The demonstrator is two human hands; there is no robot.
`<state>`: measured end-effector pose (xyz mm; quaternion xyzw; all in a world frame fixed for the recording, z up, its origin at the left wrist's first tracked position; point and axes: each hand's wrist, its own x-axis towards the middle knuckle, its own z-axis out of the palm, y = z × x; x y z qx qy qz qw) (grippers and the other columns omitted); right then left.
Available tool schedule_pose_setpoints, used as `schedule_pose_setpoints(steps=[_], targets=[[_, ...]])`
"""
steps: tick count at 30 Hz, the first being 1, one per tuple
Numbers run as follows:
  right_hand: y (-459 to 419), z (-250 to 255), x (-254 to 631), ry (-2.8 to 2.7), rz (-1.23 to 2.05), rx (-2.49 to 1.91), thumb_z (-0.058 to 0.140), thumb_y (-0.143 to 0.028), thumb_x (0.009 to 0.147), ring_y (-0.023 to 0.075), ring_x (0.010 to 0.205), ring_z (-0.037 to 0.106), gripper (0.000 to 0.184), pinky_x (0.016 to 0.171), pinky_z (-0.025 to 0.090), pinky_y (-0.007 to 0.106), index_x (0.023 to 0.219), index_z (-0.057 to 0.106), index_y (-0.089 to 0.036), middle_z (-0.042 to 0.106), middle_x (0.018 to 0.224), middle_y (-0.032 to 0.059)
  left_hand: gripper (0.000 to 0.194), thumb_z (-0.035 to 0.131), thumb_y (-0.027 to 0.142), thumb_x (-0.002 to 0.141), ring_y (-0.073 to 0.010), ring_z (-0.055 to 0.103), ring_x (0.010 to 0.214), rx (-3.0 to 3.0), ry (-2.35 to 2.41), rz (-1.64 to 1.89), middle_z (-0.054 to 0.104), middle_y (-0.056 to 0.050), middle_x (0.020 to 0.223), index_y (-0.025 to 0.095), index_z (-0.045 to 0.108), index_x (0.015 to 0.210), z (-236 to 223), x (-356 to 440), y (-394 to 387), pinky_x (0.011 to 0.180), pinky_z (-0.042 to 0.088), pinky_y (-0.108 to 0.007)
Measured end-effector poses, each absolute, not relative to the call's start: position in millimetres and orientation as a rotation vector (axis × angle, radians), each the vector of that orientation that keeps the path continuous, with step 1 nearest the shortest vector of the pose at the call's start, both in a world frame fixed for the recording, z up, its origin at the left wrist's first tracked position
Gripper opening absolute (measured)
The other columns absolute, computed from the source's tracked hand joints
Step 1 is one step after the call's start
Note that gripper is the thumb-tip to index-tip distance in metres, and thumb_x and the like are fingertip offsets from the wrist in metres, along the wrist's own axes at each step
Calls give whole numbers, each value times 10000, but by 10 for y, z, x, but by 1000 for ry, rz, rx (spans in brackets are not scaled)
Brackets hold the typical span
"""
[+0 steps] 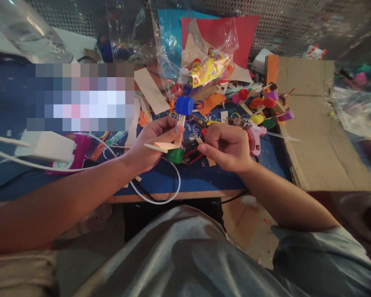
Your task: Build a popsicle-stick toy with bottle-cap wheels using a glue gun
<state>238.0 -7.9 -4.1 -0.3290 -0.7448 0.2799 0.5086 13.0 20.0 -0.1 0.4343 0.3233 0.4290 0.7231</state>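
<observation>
My left hand (156, 142) is closed on a small craft-stick frame (181, 123). Blue bottle caps (184, 105) sit at the frame's top end, and a green bottle cap (175, 155) is at its lower end. To the right, my right hand (228, 146) pinches short pieces of wooden stick (199, 140) between thumb and curled fingers. The two hands are apart, with the frame facing the pinched pieces. Just beyond my right hand lies a pink glue gun (257, 138) with a clear glue stick (284, 136) poking out of its back.
A magenta power strip (85, 150) with a white charger (46, 146) and looping white cable (179, 181) is at left. Bottle caps and sticks (262, 101), paper scraps and a yellow packet (210, 70) clutter the back. Cardboard (324, 140) covers the right side.
</observation>
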Motion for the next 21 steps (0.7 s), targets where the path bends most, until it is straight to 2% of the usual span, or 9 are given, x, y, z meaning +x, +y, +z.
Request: schedule_pose_setpoints(steps=[4,7,10,15,19,21], targets=[[-105,-51,2376,-1755,709,-788,806,-383,1022,102,560,373,634,571,295,341,636,324,-240,402,605,-57,584,1100,534,682,-94,650,575,945,709,956,700,23,698,183,661,841,6,127,202,508,517,-195],[-110,-65,2393,-1677,759,-766,676,-387,1120,99,550,297,643,580,232,355,610,325,-215,315,592,-54,590,1089,566,696,-92,674,603,957,728,991,717,20,706,179,676,860,6,123,210,529,530,-186],[-56,-42,2419,-1497,833,-718,673,-456,1115,117,534,328,650,570,251,357,577,393,-222,332,570,-40,617,1092,588,684,-92,684,612,974,735,1013,750,14,729,185,663,869,-4,122,221,537,532,-186],[57,242,2484,-1221,899,-781,801,-532,972,125,484,324,607,485,236,357,525,501,-253,363,552,-22,680,1102,616,643,-106,729,619,978,751,1068,780,15,758,197,649,926,-49,137,249,542,570,-198],[2,600,2585,-1184,896,-979,920,-548,826,136,505,387,376,478,310,379,716,655,-305,510,671,-4,635,1084,525,711,-126,736,621,961,777,1122,771,38,734,239,632,1054,-78,141,271,565,589,-223],[-38,719,2641,-1273,882,-997,917,-499,855,136,523,422,280,508,351,382,812,709,-317,556,700,-9,578,1061,490,756,-125,725,622,969,780,1140,765,41,735,250,609,1025,-86,135,279,556,579,-231]])
